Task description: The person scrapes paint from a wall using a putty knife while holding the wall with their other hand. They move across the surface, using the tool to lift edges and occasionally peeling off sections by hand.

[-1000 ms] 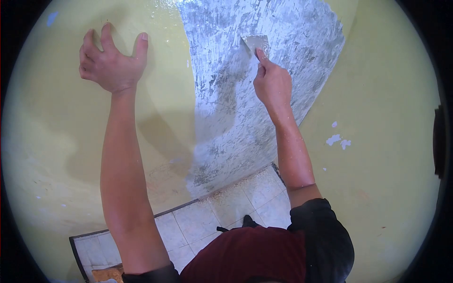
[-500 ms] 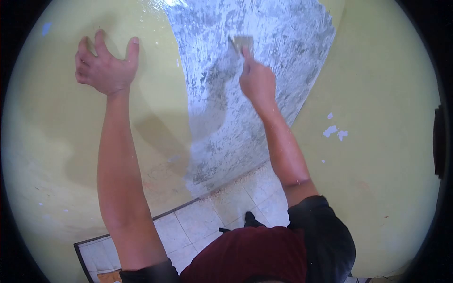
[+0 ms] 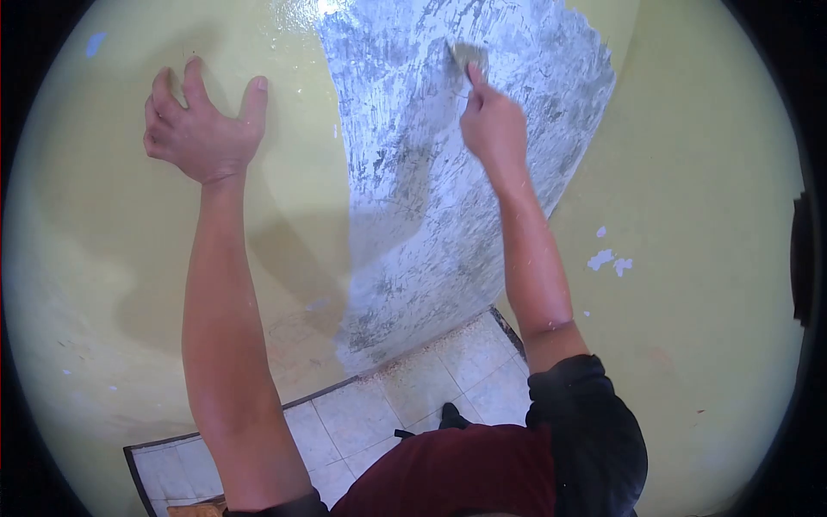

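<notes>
My right hand (image 3: 495,125) grips a scraper (image 3: 469,57), its flat blade lying against a bared grey and white patch (image 3: 405,172) of the wall. The index finger stretches along the tool toward the blade; the handle is hidden in my fist. On the left, my left hand (image 3: 205,127) is spread against the yellow-green painted wall (image 3: 293,164), fingers apart and holding nothing. The patch has a ragged paint edge on both sides and streaky dark marks across it.
Pale floor tiles (image 3: 362,414) with a dark skirting edge meet the wall below, and crumbs of debris lie along that edge. Small white chips (image 3: 600,258) mark the right wall. A shoe (image 3: 451,416) shows near my maroon shirt (image 3: 448,474). An orange-brown object (image 3: 196,510) sits at bottom left.
My right hand and the scraper have shifted up and slightly right over the bared patch. The left hand keeps its spread pose on the wall; the view has tilted a little.
</notes>
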Available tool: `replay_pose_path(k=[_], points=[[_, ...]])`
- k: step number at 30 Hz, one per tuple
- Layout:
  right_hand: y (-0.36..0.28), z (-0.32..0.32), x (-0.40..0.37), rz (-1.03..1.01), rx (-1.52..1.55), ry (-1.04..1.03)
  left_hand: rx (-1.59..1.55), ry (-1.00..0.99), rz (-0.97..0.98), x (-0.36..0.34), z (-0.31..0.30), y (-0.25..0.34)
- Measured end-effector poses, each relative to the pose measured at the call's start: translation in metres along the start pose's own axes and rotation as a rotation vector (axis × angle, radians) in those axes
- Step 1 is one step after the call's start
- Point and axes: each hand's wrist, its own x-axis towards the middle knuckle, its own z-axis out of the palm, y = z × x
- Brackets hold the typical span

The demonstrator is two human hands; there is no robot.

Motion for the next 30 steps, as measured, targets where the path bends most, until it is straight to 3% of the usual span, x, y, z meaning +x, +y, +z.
replay_pose_path(k=[5,12,16,22,27,30], points=[[0.004,0.002,-0.026,-0.019,-0.075,-0.092,0.012,-0.037,-0.013,0.002,-0.004,0.003],[-0.008,-0.015,0.002,-0.027,-0.066,-0.053,-0.007,-0.019,0.01,0.0,-0.003,0.002],[0.003,0.003,-0.029,-0.004,-0.059,-0.113,-0.004,0.003,-0.005,0.002,-0.003,0.004],[-0.003,-0.018,0.065,-0.046,0.007,0.095,-0.009,0.011,-0.002,0.004,-0.006,0.005],[0.019,-0.015,0.041,0.062,0.017,0.001,-0.007,0.004,-0.019,0.004,-0.008,0.006],[0.014,-0.026,0.079,0.076,-0.011,-0.044,-0.004,-0.035,-0.025,0.003,-0.01,0.008]])
